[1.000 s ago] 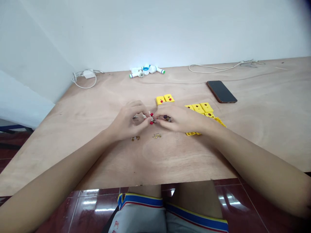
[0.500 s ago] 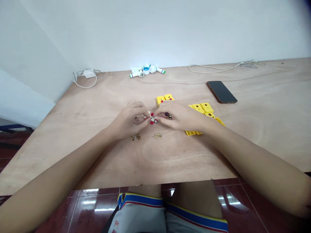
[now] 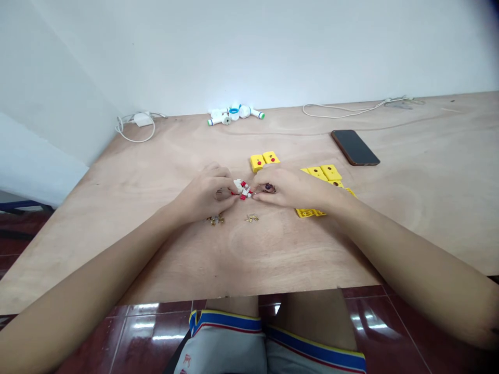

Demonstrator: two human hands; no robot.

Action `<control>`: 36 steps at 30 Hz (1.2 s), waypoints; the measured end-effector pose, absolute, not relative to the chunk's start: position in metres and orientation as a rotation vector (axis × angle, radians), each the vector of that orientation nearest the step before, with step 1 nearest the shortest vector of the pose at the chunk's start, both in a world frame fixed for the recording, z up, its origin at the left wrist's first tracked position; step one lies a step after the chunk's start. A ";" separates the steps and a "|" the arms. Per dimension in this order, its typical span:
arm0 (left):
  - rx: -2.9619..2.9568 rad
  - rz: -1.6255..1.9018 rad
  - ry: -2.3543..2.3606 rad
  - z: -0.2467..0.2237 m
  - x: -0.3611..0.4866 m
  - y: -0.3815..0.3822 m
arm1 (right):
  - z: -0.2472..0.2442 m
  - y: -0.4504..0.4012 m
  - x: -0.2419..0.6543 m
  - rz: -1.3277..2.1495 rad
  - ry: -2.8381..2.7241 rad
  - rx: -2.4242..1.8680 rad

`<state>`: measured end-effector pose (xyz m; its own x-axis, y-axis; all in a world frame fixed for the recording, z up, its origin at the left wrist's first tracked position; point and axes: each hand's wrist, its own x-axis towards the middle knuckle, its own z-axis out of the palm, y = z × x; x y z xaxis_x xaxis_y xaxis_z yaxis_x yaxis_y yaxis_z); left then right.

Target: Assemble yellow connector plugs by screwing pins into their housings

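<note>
Small red and white parts (image 3: 245, 190) lie in a loose pile on the wooden table between my hands. My left hand (image 3: 208, 192) is at the pile's left side, thumb and fingertips pinched together; what they hold is too small to name. On the right side my right hand (image 3: 278, 186) has its thumb and fingers curled together at the pile's edge, the held thing hidden. Dark small parts (image 3: 268, 187) show inside its curl. Brass-coloured pieces (image 3: 215, 220) sit below my left hand, and another small brass group (image 3: 251, 218) lies just below the pile.
Two yellow blocks with red dots (image 3: 265, 161) stand behind my right hand. More yellow casings (image 3: 329, 173) are partly covered by my right forearm. A phone (image 3: 355, 147) lies at the back right. White cables (image 3: 343, 110) and a white-and-blue object (image 3: 235, 113) rest near the wall.
My hands have moved slightly apart, my right hand a little to the right, so more of the red and white pile shows between them.
</note>
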<state>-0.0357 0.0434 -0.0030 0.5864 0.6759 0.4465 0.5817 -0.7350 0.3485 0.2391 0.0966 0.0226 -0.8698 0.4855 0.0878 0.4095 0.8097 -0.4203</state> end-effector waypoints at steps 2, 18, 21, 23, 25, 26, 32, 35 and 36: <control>2.638 0.844 1.074 -0.002 -0.035 0.042 | 0.023 0.097 0.239 0.547 -2.803 -0.730; 2.605 0.576 0.758 0.011 -0.020 0.016 | 0.023 0.105 0.247 0.570 -2.845 -0.652; 2.603 0.534 0.709 0.012 -0.021 0.015 | 0.019 0.104 0.243 0.510 -2.831 -0.660; 2.607 0.528 0.678 0.013 -0.020 0.014 | 0.019 0.104 0.242 0.495 -2.822 -0.649; 2.606 0.529 0.672 0.014 -0.019 0.013 | 0.019 0.103 0.241 0.487 -2.824 -0.622; 2.607 0.531 0.671 0.014 -0.018 0.013 | 0.020 0.103 0.241 0.484 -2.828 -0.608; 2.630 0.569 0.674 0.010 -0.020 0.013 | 0.024 0.102 0.243 0.527 -2.849 -0.510; 2.624 0.551 0.660 0.010 -0.019 0.014 | 0.027 0.102 0.245 0.580 -2.851 -0.472; 2.613 0.535 0.652 0.011 -0.018 0.014 | 0.028 0.103 0.246 0.585 -2.847 -0.476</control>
